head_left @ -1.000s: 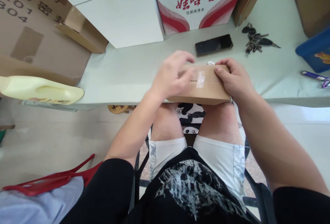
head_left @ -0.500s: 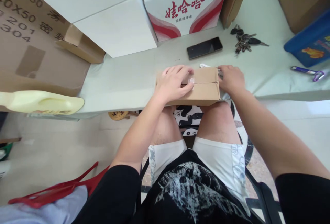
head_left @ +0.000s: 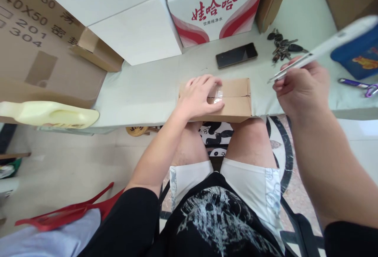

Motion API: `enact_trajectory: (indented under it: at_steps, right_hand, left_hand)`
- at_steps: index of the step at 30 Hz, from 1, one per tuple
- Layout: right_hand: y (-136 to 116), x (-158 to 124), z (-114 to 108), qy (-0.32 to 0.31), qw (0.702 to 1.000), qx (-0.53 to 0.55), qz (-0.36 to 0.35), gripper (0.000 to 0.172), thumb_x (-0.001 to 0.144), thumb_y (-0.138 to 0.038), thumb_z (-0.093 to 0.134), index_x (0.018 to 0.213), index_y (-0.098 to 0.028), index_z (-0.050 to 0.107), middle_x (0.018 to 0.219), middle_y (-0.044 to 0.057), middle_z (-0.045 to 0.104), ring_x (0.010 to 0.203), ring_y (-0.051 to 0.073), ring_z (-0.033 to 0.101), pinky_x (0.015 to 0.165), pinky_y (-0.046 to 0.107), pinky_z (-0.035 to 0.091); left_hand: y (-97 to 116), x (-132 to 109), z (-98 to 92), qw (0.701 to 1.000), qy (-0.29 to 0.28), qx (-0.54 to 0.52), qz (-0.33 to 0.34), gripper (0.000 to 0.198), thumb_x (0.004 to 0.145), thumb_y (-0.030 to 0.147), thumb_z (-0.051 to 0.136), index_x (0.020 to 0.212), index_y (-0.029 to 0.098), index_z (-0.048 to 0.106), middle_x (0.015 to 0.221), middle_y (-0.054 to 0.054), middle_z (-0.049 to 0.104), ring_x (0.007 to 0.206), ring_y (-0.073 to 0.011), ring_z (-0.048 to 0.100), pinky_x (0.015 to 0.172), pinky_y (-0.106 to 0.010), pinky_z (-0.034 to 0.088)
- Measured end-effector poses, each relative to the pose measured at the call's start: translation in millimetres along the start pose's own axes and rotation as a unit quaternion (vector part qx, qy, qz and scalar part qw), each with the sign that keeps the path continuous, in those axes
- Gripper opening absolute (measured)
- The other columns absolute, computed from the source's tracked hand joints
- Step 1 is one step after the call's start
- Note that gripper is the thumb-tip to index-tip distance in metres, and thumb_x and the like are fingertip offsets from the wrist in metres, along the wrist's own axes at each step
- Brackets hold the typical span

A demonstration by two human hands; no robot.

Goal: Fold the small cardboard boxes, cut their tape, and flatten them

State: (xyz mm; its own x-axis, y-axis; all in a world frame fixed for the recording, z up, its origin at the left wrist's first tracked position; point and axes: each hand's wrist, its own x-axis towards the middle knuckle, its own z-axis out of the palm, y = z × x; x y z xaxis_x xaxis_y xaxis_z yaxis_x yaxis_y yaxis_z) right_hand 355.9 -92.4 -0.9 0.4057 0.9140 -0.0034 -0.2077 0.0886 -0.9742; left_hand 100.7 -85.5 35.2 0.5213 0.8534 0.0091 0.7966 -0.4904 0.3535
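A small brown cardboard box lies at the table's front edge, with a strip of clear tape across its top seam. My left hand presses over the box's left part, fingers curved and thumb towards the front, holding it in place. To the right of the box and above the table, my right hand is closed around a long white utility knife. Its thin metallic tip points left towards the box, apart from it; its far end is blurred by motion.
Behind the box lie a black phone and a bunch of keys. White cartons stand at the back. At right are a blue container and a purple metal item; at left, a pale yellow bottle.
My right hand has left the box's right end and moved right and up, now with the white utility knife in it. My left hand stays on the box.
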Motion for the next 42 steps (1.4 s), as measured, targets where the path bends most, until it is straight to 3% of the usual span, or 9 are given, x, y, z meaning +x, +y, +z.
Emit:
enact_trajectory:
  at_steps: [3, 5, 7, 13, 21, 26, 42]
  right_hand:
    - [-26.5, -22.8, 14.8, -0.135, 0.99, 0.027, -0.028, 0.02, 0.057, -0.022, 0.067, 0.069, -0.027, 0.052, 0.069, -0.003, 0.056, 0.053, 0.012, 0.052, 0.052, 0.032, 0.044]
    - [-35.2, -35.4, 26.3, -0.223, 0.974, 0.009, -0.028, 0.014, 0.069, -0.033, 0.068, 0.067, -0.027, 0.056, 0.067, -0.002, 0.056, 0.057, 0.015, 0.059, 0.059, 0.036, 0.052]
    - [-36.3, -43.4, 37.7, -0.256, 0.966, -0.031, -0.024, 0.016, 0.08, -0.038, 0.065, 0.07, -0.026, 0.06, 0.065, -0.002, 0.057, 0.061, 0.017, 0.064, 0.064, 0.038, 0.056]
    - [-24.0, -44.1, 57.0, -0.252, 0.942, -0.22, -0.033, 0.01, 0.07, -0.023, 0.067, 0.068, -0.026, 0.058, 0.067, 0.0, 0.062, 0.064, 0.019, 0.063, 0.059, 0.035, 0.052]
    - [-17.1, -48.8, 65.1, -0.196, 0.937, -0.286, -0.042, 0.02, 0.082, -0.025, 0.065, 0.065, -0.026, 0.056, 0.061, -0.001, 0.065, 0.063, 0.019, 0.065, 0.058, 0.034, 0.047]
    - [-11.4, -50.4, 67.8, -0.176, 0.945, -0.27, -0.051, 0.026, 0.088, -0.031, 0.064, 0.064, -0.027, 0.054, 0.058, -0.002, 0.065, 0.06, 0.018, 0.063, 0.055, 0.033, 0.046]
    - [-15.8, -54.2, 68.7, -0.169, 0.95, -0.261, -0.035, 0.023, 0.085, -0.028, 0.065, 0.063, -0.026, 0.057, 0.06, -0.002, 0.067, 0.061, 0.017, 0.065, 0.059, 0.031, 0.05]
  left_hand:
    - [-0.4, -0.5, 0.4, 1.0, -0.001, 0.003, -0.003, 0.05, 0.085, 0.046, 0.065, 0.131, 0.027, 0.058, 0.143, -0.006, 0.062, 0.137, -0.0279, 0.055, 0.123, -0.044, 0.032]
    - [-0.7, -0.6, 0.8, 1.0, 0.0, 0.006, -0.003, 0.05, 0.085, 0.045, 0.065, 0.131, 0.028, 0.058, 0.142, -0.006, 0.062, 0.136, -0.028, 0.056, 0.122, -0.044, 0.033]
    - [-0.6, -0.8, 1.1, 1.0, 0.004, 0.01, -0.003, 0.049, 0.086, 0.045, 0.065, 0.131, 0.028, 0.058, 0.14, -0.005, 0.064, 0.134, -0.028, 0.057, 0.12, -0.044, 0.035]
    - [2.2, -2.0, -0.2, 1.0, 0.006, 0.012, 0.0, 0.045, 0.088, 0.045, 0.063, 0.129, 0.027, 0.059, 0.138, -0.005, 0.065, 0.132, -0.0264, 0.058, 0.118, -0.043, 0.036]
    - [1.2, -2.7, 1.4, 1.0, 0.018, -0.005, 0.005, 0.043, 0.088, 0.044, 0.066, 0.126, 0.027, 0.06, 0.137, -0.004, 0.065, 0.132, -0.0256, 0.059, 0.117, -0.041, 0.036]
    - [1.1, -2.5, 2.3, 1.0, 0.021, -0.011, 0.003, 0.044, 0.087, 0.046, 0.067, 0.126, 0.027, 0.061, 0.136, -0.005, 0.066, 0.13, -0.0267, 0.059, 0.117, -0.042, 0.035]
    - [1.5, -4.2, 1.2, 0.999, 0.028, -0.03, 0.016, 0.041, 0.087, 0.042, 0.068, 0.124, 0.026, 0.062, 0.133, -0.004, 0.068, 0.129, -0.0248, 0.06, 0.116, -0.041, 0.035]
